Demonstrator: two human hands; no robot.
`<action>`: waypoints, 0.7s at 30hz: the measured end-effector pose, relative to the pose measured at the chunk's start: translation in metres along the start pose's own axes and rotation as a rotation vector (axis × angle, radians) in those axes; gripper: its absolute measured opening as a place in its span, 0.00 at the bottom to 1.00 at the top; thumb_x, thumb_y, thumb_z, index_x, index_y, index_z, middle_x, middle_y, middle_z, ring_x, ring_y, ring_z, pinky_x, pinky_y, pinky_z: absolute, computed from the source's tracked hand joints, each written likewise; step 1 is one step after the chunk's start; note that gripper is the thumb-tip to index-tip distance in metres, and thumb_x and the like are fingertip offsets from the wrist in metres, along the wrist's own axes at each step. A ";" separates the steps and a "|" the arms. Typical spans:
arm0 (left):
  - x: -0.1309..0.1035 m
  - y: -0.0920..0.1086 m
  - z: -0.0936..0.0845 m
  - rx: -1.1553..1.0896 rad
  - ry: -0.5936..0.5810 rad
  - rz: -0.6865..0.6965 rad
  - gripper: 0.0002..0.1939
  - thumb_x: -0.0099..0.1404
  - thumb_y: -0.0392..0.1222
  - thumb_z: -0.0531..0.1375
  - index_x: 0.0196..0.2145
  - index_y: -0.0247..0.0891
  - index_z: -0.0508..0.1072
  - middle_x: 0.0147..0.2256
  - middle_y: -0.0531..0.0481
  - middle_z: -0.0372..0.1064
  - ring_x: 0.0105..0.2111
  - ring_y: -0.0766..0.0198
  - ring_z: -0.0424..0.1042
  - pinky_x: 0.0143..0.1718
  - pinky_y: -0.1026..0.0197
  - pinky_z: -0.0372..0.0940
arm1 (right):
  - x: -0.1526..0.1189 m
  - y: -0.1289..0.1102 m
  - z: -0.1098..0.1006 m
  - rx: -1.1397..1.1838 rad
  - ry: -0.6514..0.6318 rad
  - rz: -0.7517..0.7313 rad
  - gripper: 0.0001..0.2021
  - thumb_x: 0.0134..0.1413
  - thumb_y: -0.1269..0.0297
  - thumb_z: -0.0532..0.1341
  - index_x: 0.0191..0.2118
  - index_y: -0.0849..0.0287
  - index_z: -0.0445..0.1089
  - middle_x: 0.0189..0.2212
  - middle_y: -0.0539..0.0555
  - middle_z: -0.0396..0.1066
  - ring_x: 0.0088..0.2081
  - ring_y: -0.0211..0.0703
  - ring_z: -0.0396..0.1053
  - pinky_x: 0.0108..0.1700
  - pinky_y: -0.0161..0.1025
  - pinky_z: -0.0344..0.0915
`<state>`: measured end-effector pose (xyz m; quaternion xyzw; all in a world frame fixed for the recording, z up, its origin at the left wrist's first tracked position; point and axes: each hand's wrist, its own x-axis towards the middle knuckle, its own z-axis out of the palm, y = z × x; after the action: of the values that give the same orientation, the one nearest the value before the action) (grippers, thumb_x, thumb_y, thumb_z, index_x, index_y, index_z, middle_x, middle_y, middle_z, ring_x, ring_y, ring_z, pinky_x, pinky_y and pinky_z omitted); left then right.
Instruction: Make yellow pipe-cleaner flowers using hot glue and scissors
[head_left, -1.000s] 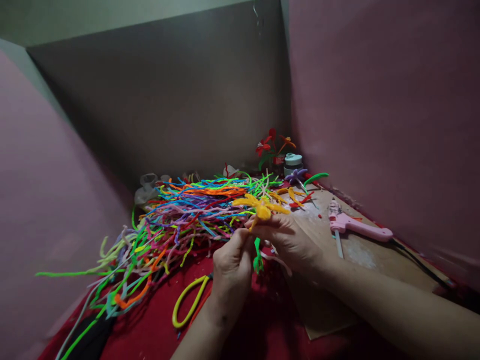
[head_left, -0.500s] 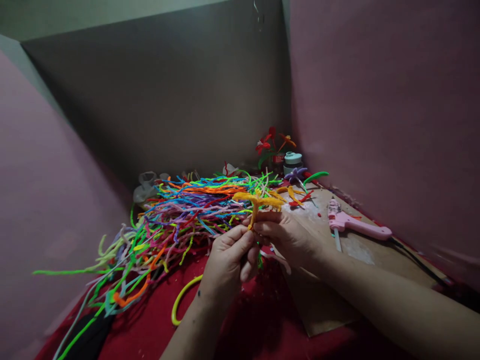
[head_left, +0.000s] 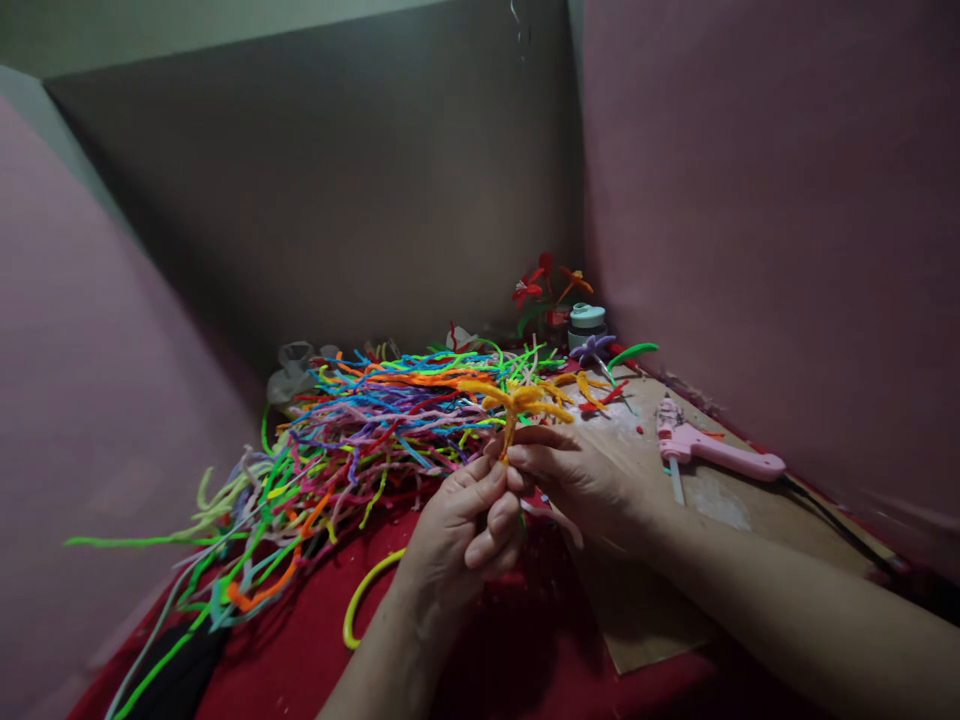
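Note:
An orange-yellow pipe-cleaner flower (head_left: 511,402) stands upright between my hands, its petals spread out at the top. My left hand (head_left: 469,520) pinches the base of its stem between thumb and forefinger, the other fingers curled below. From the right, my right hand (head_left: 574,475) grips the same stem with thumb and fingertips, just above and touching the left thumb. The lowest part of the stem is hidden by the fingers. Close behind the flower lies a big heap of coloured pipe cleaners (head_left: 405,415).
A pink glue gun (head_left: 720,452) with its cord lies on a brown board (head_left: 780,520) at the right. Behind are a lidded jar (head_left: 587,320), red flowers (head_left: 529,288) and a purple flower (head_left: 592,348). A yellow ring-like piece (head_left: 352,605) rests on the red cloth (head_left: 292,650).
The flower has turned a little about its stem, so more of its petals show. My left hand's lower fingers have shifted; both hands remain at the stem.

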<state>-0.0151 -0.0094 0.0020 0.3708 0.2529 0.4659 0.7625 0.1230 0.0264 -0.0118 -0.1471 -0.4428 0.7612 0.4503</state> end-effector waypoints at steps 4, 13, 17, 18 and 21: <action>-0.001 0.002 0.003 0.095 0.039 -0.008 0.08 0.61 0.42 0.58 0.29 0.34 0.69 0.13 0.61 0.56 0.07 0.80 0.41 0.07 0.74 0.47 | -0.003 -0.003 0.007 0.014 0.078 -0.017 0.02 0.45 0.68 0.65 0.28 0.60 0.72 0.22 0.48 0.66 0.25 0.33 0.61 0.34 0.36 0.61; -0.002 -0.004 0.007 0.948 0.366 0.331 0.08 0.59 0.44 0.59 0.27 0.37 0.69 0.19 0.57 0.60 0.17 0.71 0.59 0.20 0.68 0.55 | 0.004 0.008 -0.004 0.029 0.157 -0.014 0.06 0.44 0.66 0.65 0.33 0.57 0.72 0.24 0.48 0.68 0.22 0.32 0.61 0.26 0.34 0.61; -0.001 -0.011 0.001 1.224 0.445 0.577 0.04 0.59 0.40 0.58 0.30 0.40 0.73 0.25 0.52 0.67 0.25 0.67 0.64 0.30 0.67 0.57 | 0.003 0.009 -0.003 -0.043 0.216 0.045 0.09 0.44 0.61 0.66 0.34 0.57 0.72 0.24 0.47 0.66 0.20 0.31 0.59 0.20 0.30 0.55; 0.000 -0.011 0.000 1.236 0.441 0.584 0.05 0.60 0.40 0.57 0.30 0.40 0.73 0.25 0.53 0.66 0.24 0.67 0.64 0.29 0.67 0.56 | 0.003 0.010 -0.003 -0.060 0.226 0.055 0.10 0.43 0.61 0.66 0.34 0.57 0.72 0.24 0.47 0.66 0.20 0.30 0.58 0.19 0.29 0.53; 0.000 -0.011 -0.002 1.225 0.424 0.607 0.06 0.61 0.39 0.56 0.29 0.41 0.72 0.22 0.55 0.62 0.22 0.68 0.60 0.27 0.67 0.54 | 0.003 0.014 -0.005 -0.079 0.243 0.031 0.10 0.43 0.61 0.66 0.34 0.57 0.71 0.24 0.47 0.65 0.20 0.30 0.56 0.18 0.29 0.52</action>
<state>-0.0108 -0.0121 -0.0079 0.6878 0.4976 0.4938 0.1883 0.1170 0.0286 -0.0250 -0.2627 -0.4123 0.7265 0.4829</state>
